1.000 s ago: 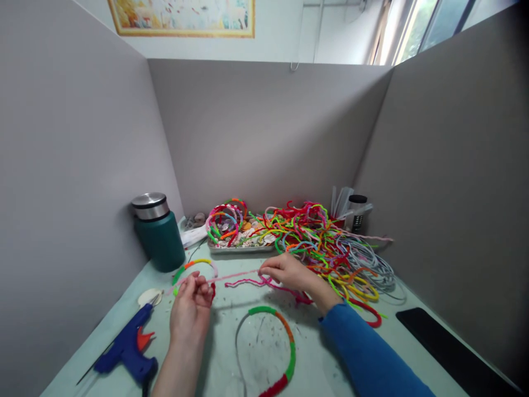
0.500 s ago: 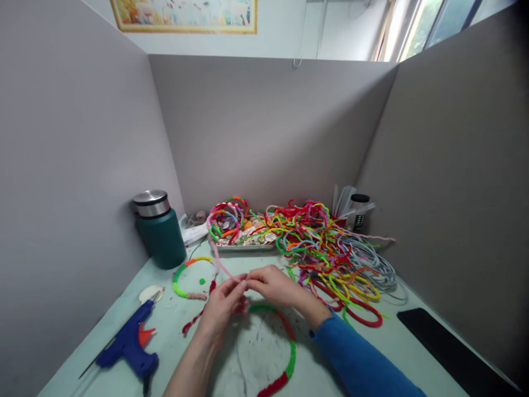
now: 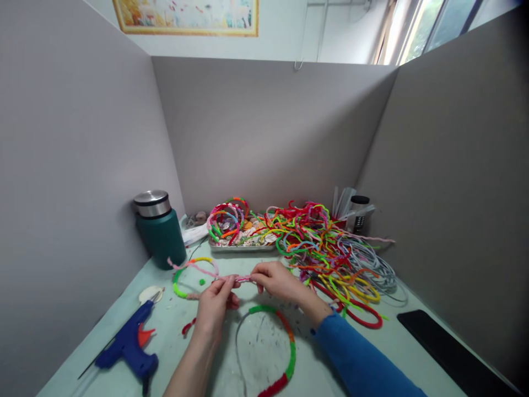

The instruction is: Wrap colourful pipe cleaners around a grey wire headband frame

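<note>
A pink pipe cleaner (image 3: 243, 279) runs between my two hands over the table. My left hand (image 3: 219, 298) is closed on it, thumb against fingers, and a loose pink end trails off to the left. My right hand (image 3: 275, 282) pinches the other end. Below my hands lies a partly wrapped hoop (image 3: 292, 353) in green, orange and dark red, with bare grey wire on its left side. Behind my left hand is a second multicoloured ring (image 3: 177, 281). A dark red pipe cleaner (image 3: 188, 326) shows beside my left wrist, partly hidden by it.
A blue glue gun (image 3: 128, 342) lies at the left, near a green bottle (image 3: 161, 234). At the back stands a metal tray (image 3: 243, 248) of bits and rings. A pipe cleaner heap (image 3: 309, 237), grey wire coils (image 3: 378, 264) and a black phone-like slab (image 3: 446, 347) are at the right.
My hands have moved apart, and the pink pipe cleaner now stretches between them. Its loose end has swung down to the left. My left hand has shifted slightly left.
</note>
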A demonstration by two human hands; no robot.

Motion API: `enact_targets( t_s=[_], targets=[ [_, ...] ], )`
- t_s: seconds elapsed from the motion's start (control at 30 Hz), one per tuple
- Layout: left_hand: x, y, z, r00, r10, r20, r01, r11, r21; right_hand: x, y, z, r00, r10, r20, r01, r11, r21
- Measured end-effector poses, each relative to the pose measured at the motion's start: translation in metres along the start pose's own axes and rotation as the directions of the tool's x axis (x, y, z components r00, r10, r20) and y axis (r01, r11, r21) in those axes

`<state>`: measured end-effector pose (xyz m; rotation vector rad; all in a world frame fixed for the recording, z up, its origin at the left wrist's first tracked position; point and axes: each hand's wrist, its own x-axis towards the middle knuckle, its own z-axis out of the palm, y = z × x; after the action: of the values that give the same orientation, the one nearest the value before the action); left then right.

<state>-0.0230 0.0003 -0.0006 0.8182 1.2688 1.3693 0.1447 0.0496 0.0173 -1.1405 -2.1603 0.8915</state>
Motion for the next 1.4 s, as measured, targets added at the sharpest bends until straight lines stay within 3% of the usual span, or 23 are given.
enact_targets(
  t_s=[0.27, 0.47, 0.53, 0.77, 0.93, 1.03, 1.2, 1.3, 1.4],
  targets=[
    [0.001, 0.0, -0.002, 0.999, 0.022, -0.028, -0.023, 0.999, -0.035, 0.003, 0.002, 0.003, 0.997, 0.08, -0.009, -0.076, 0.975, 0.211],
    [0.004, -0.003, -0.003, 1.0, -0.006, 0.026, 0.012, 0.977, -0.212, 0.006, -0.001, 0.001, 0.991, 0.128, 0.026, -0.12, 0.817, 0.564],
    [0.004, -0.004, -0.003, 0.999, -0.008, 0.044, 0.02, 0.957, -0.288, 0.006, 0.001, 0.0, 0.988, 0.138, 0.071, -0.153, 0.78, 0.607],
    [0.002, 0.001, -0.005, 0.998, 0.063, -0.014, -0.064, 0.915, -0.398, 0.005, 0.007, -0.015, 0.958, 0.285, 0.021, -0.278, 0.916, 0.289],
    [0.005, 0.006, -0.014, 0.994, 0.079, -0.073, -0.105, 0.862, -0.495, 0.001, 0.01, -0.033, 0.962, 0.271, 0.007, -0.271, 0.961, -0.054],
    [0.008, 0.009, -0.018, 0.99, 0.046, -0.13, -0.109, 0.839, -0.533, -0.002, 0.014, -0.044, 0.957, 0.289, 0.004, -0.279, 0.927, -0.252],
    [0.01, 0.01, -0.019, 0.981, 0.005, -0.194, -0.109, 0.842, -0.528, -0.008, 0.015, -0.055, 0.949, 0.311, 0.046, -0.231, 0.79, -0.567],
    [0.009, 0.007, -0.019, 0.991, 0.039, -0.127, -0.097, 0.867, -0.489, -0.011, 0.012, -0.055, 0.948, 0.308, 0.08, -0.202, 0.778, -0.595],
    [0.007, 0.005, -0.018, 0.999, 0.036, 0.021, -0.024, 0.907, -0.42, -0.014, 0.004, -0.054, 0.958, 0.273, 0.09, -0.166, 0.781, -0.602]
  ],
)
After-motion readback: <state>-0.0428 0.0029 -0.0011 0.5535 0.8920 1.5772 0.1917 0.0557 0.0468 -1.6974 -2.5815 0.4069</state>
